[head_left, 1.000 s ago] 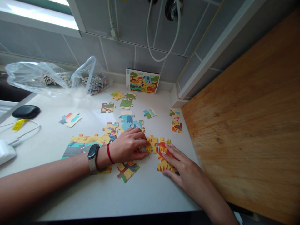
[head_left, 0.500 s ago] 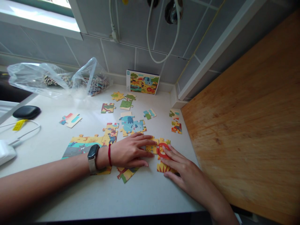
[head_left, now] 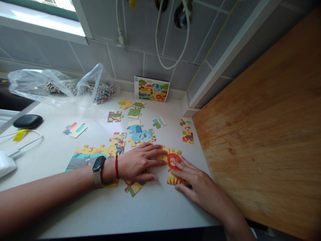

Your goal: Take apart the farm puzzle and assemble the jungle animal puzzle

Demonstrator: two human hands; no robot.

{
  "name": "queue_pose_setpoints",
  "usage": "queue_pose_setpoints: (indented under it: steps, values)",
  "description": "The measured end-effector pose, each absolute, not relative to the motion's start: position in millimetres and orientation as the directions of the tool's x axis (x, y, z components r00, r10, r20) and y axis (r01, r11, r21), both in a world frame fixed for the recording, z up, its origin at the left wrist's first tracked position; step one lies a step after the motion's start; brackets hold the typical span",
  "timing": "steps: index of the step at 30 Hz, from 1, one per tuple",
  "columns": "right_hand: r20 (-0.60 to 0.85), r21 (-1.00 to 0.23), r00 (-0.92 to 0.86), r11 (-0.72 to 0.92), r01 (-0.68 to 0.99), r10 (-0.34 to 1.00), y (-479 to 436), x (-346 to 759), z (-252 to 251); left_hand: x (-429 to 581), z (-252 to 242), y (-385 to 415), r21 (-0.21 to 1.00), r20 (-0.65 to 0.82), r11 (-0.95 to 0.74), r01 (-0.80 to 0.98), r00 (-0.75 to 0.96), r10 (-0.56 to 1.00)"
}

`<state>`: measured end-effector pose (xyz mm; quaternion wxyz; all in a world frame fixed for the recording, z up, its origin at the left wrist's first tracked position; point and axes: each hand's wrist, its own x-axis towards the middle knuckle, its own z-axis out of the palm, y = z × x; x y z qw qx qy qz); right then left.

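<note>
White countertop point(head_left: 105, 214) against a tiled wall point(head_left: 126, 62). A picture card point(head_left: 151, 89) stands at 12 o'clock; a clear plastic bag point(head_left: 86, 87) of jigsaw pieces point(head_left: 104, 92) lies at 11 o'clock. Left hand point(head_left: 139, 163): flat, fingers spread, tips reaching a yellow jigsaw piece point(head_left: 163, 154). Right hand point(head_left: 199, 179): fingers spread, resting on the lion piece point(head_left: 174, 160) at its 3 o'clock. Neither hand pinches.

A hand could pass over the white countertop point(head_left: 150, 207) in front of the left hand point(head_left: 139, 163) and right hand point(head_left: 198, 180). Farther on, scattered jigsaw puzzle pieces point(head_left: 140, 135) lay flat, a plastic bag point(head_left: 95, 88) bulged behind them, and a wooden board point(head_left: 250, 134) bounded the right side.
</note>
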<state>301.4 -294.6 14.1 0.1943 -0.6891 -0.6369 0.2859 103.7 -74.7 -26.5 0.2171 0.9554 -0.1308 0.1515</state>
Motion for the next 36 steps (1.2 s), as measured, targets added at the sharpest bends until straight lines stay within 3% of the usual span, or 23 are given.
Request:
queue_pose_setpoints:
  steps: [19,26,36]
  values:
    - [-0.179,-0.607,0.044,-0.146,0.781,0.983,-292,300,15,103,-27,-77,0.376,0.296,-0.882,-0.284,0.939,-0.176]
    - [-0.007,-0.532,0.277,-0.239,0.812,0.961,-288,302,-1,104,-26,-77,0.400,0.336,-0.864,-0.305,0.926,-0.171]
    - [0.140,-0.548,0.223,-0.112,0.829,0.965,-284,305,-25,102,-19,-74,0.399,0.341,-0.867,-0.297,0.926,-0.160]
